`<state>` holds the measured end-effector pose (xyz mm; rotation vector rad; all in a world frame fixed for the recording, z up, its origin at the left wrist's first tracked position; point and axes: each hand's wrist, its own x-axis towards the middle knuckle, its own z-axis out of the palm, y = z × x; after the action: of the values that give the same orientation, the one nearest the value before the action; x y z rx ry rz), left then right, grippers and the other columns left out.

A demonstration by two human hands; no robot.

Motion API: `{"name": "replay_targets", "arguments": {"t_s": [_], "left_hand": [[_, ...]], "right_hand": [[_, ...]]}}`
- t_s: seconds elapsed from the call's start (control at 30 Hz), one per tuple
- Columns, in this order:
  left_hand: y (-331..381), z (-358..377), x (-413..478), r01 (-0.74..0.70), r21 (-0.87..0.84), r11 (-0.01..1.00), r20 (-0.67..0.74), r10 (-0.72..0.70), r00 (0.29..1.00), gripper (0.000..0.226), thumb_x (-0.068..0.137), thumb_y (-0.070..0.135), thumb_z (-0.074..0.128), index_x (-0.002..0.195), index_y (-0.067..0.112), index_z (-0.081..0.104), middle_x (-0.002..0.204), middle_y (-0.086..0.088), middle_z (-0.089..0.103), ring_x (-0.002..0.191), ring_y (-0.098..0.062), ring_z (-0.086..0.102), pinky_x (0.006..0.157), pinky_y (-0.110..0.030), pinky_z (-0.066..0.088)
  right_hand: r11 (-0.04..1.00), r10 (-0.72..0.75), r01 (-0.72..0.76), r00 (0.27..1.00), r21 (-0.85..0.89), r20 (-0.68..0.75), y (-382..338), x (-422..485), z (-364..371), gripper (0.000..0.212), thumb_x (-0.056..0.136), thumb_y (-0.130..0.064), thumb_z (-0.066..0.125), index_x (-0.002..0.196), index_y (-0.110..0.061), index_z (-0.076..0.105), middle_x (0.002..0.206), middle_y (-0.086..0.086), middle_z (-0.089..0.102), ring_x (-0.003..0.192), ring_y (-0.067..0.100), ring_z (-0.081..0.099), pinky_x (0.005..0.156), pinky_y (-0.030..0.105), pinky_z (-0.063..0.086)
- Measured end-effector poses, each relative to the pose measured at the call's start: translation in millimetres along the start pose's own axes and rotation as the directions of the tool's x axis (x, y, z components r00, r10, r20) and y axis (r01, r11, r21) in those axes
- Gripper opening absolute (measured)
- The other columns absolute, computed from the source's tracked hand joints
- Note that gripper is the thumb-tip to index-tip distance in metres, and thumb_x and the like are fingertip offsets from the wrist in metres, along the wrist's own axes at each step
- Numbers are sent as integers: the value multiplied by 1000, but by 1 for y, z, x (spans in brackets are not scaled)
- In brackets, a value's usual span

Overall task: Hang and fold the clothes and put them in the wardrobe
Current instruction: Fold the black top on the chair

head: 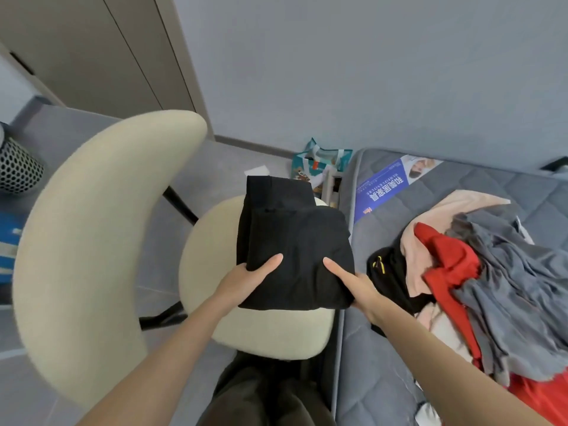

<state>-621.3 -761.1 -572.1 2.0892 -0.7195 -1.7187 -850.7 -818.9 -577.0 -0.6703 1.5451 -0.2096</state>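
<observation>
My left hand [250, 279] and right hand [353, 282] each grip the near edge of the folded black garment [295, 241], thumbs on top, fingers tucked beneath. It sits over the cream chair seat [270, 333]; resting or lifted, I cannot tell. Rightward, loose clothes [498, 272] heap on the mattress [368, 379]; wardrobe doors [101, 56] stand far left

Two bare forearms show in the lower half of the frame, the left forearm [172, 342] at lower left and the right forearm [430, 355] at lower right, both uncovered from the frame edge to the wrist. The left hand [246, 279] and right hand [356, 285] are bare too, with short, plain thumbnails. At the bottom centre are dark, brownish-grey trousers [261, 395] of soft, creased cloth.
</observation>
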Motion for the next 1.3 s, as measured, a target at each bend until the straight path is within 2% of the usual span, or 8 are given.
{"name": "replay_targets", "arguments": {"t_s": [0.27, 0.43, 0.73, 0.83, 0.9, 0.97, 1.07, 1.3], "left_hand": [[-39, 0, 19, 35, -71, 997, 72, -29, 997, 109, 48, 95, 50, 135, 28, 49, 127, 13, 58, 116, -15, 54, 97, -30, 42], [-30, -12, 33, -165, -160, 973, -179, 135, 974, 65, 58, 83, 57, 110, 44, 54, 100, 30, 60, 97, -2, 58, 82, -23, 45], [-31, -13, 105, -149, -116, 982, -372, 96, 923, 55, 92, 60, 39, 130, 21, 49, 123, 3, 58, 111, -21, 55, 96, -38, 46], [-32, -6, 118, -114, 35, 993, -551, 114, 827, 47, 97, 45, 44, 133, 15, 43, 125, -4, 56, 112, -27, 57, 84, -35, 48], [-26, 0, 117, -164, 254, 953, -675, 296, 675, 49, 96, 27, 52, 141, 14, 36, 134, -7, 49, 121, -27, 51, 88, -36, 47], [-19, 5, 116, -266, 608, 748, -552, 640, 535, 58, 92, 7, 51, 146, 17, 32, 146, -7, 39, 135, -26, 39, 104, -40, 38], [-18, 7, 125, -344, 847, 405, -166, 817, 553, 51, 98, 18, 36, 149, 22, 30, 156, -1, 27, 145, -23, 22, 117, -46, 17], [-38, 3, 171, -223, 806, 548, -270, 677, 685, 54, 99, 40, 29, 151, 32, 19, 161, -2, 9, 147, -31, 1, 116, -54, 15]], "right_hand": [[984, -140, 135, 990, -119, -34, 32, 10, 18, 66, 77, -58, 68, 134, -28, 51, 123, -9, 62, 110, 12, 59, 97, 30, 46], [964, -265, 265, 964, -36, -15, 10, 26, 25, 42, 91, -42, 60, 132, -35, 50, 119, -22, 62, 102, -8, 60, 81, 9, 46], [900, -381, 350, 921, -260, -80, -1, 96, 54, 52, 101, -37, 42, 149, -38, 21, 145, -10, 42, 133, 19, 41, 108, 31, 33], [836, -434, 328, 886, -439, -165, 2, 105, 63, 66, 101, -32, 42, 151, -40, 0, 156, -1, 26, 138, 25, 36, 114, 45, 31], [663, -619, 347, 753, -664, -224, 2, 103, 74, 67, 100, -22, 44, 152, -36, 3, 157, 4, 21, 140, 25, 29, 114, 44, 30], [401, -772, 332, 624, -854, -120, 1, 103, 86, 64, 100, -20, 42, 153, -33, 9, 160, 6, 13, 144, 29, 18, 115, 43, 22], [255, -716, 297, 697, -920, 26, 0, 115, 96, 53, 104, -34, 26, 151, -40, 2, 162, -1, -5, 148, 27, -6, 119, 49, 5], [329, -642, 234, 766, -915, -35, 4, 163, 98, 54, 98, -56, 15, 147, -51, -6, 160, -5, -14, 148, 25, -10, 118, 53, 3]]}}
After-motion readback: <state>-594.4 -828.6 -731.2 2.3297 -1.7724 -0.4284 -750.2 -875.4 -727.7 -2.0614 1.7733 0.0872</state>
